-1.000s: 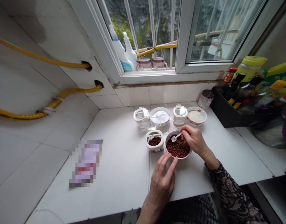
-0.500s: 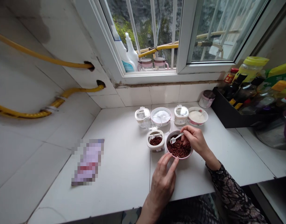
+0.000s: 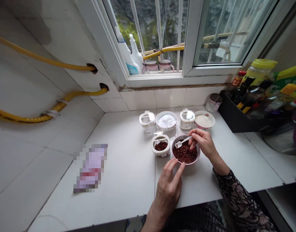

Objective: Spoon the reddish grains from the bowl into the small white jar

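Note:
A small white spoon point(image 3: 179, 144) is pinched in my right hand point(image 3: 203, 141), its scoop end over a round bowl point(image 3: 186, 163) with a pink rim. Dark reddish-brown grains, which look like peppercorns point(image 3: 186, 154), fill much of this bowl; a few bits show in the scoop. My left hand point(image 3: 169, 183) lies at the bowl's near side, fingertips against the rim and fingers apart. Left of the bowl stands a small seasoning jar point(image 3: 161, 151), its clear lid point(image 3: 159, 126) raised, with the same grains inside.
Behind are two lidded jars point(image 3: 147, 119) point(image 3: 187, 119), a bowl of white grains point(image 3: 166, 120) and a bowl of off-white grains point(image 3: 204, 120). A black box of bottles point(image 3: 244, 119) stands right, near a small jar point(image 3: 213, 102). A blurred purple packet point(image 3: 92, 169) lies left.
My right hand and the spoon have shifted very slightly to the right above the bowl. My left hand stays at the rim.

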`<state>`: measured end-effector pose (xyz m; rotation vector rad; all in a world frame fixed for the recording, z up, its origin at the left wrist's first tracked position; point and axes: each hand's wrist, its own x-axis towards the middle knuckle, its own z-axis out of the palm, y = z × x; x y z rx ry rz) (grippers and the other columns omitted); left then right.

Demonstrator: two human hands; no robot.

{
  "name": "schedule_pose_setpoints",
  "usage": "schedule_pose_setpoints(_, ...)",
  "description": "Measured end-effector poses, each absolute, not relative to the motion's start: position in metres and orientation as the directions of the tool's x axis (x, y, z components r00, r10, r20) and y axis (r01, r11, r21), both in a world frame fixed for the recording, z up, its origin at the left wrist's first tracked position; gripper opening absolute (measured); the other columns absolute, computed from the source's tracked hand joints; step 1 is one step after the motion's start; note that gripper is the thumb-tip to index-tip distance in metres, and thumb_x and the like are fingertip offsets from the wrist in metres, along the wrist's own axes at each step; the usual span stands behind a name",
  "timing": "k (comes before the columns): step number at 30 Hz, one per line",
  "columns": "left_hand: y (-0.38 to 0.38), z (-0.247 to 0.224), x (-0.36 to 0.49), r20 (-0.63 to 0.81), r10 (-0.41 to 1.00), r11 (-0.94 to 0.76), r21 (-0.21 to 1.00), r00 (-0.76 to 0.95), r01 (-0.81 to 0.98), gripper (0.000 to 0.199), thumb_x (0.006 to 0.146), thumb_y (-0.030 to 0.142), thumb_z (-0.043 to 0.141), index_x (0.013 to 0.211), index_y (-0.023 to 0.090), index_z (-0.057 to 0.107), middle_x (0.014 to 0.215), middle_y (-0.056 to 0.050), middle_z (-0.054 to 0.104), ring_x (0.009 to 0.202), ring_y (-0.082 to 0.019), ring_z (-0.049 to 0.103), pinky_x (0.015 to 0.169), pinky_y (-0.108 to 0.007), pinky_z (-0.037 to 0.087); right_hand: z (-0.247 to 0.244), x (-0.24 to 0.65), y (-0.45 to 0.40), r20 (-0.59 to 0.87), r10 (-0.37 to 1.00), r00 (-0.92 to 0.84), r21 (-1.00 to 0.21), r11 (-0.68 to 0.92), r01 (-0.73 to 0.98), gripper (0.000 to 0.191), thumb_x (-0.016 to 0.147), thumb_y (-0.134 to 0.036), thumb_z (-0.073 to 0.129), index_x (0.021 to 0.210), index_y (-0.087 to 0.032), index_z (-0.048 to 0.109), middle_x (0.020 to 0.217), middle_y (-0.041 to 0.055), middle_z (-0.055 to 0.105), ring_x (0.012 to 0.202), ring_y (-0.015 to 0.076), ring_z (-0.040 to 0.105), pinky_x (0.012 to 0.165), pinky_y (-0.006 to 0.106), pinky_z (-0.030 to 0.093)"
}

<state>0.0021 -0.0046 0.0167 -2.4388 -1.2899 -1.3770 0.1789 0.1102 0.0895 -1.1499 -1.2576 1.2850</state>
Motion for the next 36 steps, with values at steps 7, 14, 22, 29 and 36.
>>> schedule_pose_setpoints(7,-0.005,0.016,0.003,0.733,0.629,-0.651,0.317,0.257,0.690,0.059,0.086,-0.009,0.044,0.139,0.015,0.054,0.131,-0.016,0.055,0.131,-0.026,0.050,0.106,-0.042,0.052,0.093,0.159,0.098,0.331,0.941,-0.065,-0.942,0.334,0.041,0.017,0.094,-0.035,0.054,0.092,-0.020,0.061,0.068,0.0011,0.070,0.052,0.0139,0.066,0.054,0.026,0.055)
schedule_pose_setpoints(14,-0.005,0.014,0.003,0.744,0.621,-0.651,0.315,0.247,0.690,0.055,0.086,-0.009,0.043,0.135,0.013,0.056,0.133,-0.017,0.052,0.132,-0.027,0.048,0.106,-0.042,0.052,0.089,0.145,0.087,0.698,0.620,-0.360,-0.542,0.785,0.301,0.017,0.096,-0.015,0.047,0.100,-0.020,0.063,0.075,0.0039,0.071,0.066,0.0166,0.068,0.064,0.028,0.054)
schedule_pose_setpoints(22,-0.005,0.017,0.002,0.727,0.635,-0.650,0.320,0.262,0.689,0.057,0.086,-0.010,0.044,0.137,0.013,0.055,0.132,-0.016,0.053,0.131,-0.026,0.049,0.106,-0.041,0.051,0.091,0.178,0.100,0.368,0.922,-0.120,-0.867,0.387,0.315,0.015,0.093,-0.022,0.048,0.085,-0.020,0.060,0.056,-0.0031,0.060,0.043,0.0124,0.055,0.046,0.024,0.045)
schedule_pose_setpoints(29,-0.005,0.016,0.003,0.722,0.642,-0.646,0.327,0.259,0.689,0.059,0.087,-0.009,0.044,0.140,0.015,0.052,0.132,-0.015,0.053,0.132,-0.027,0.049,0.106,-0.043,0.052,0.083,0.172,0.102,0.199,0.946,-0.257,-0.850,0.298,0.435,0.016,0.087,-0.019,0.045,0.077,-0.021,0.058,0.053,-0.0033,0.059,0.042,0.0126,0.053,0.048,0.024,0.042)
schedule_pose_setpoints(36,-0.005,0.015,0.002,0.729,0.636,-0.646,0.324,0.252,0.692,0.058,0.087,-0.009,0.044,0.139,0.015,0.054,0.132,-0.015,0.054,0.132,-0.026,0.050,0.106,-0.042,0.052,0.084,0.173,0.105,0.037,0.983,-0.179,-0.970,0.078,0.228,0.015,0.081,-0.031,0.050,0.078,-0.019,0.059,0.053,-0.0028,0.062,0.038,0.0110,0.054,0.041,0.021,0.041)
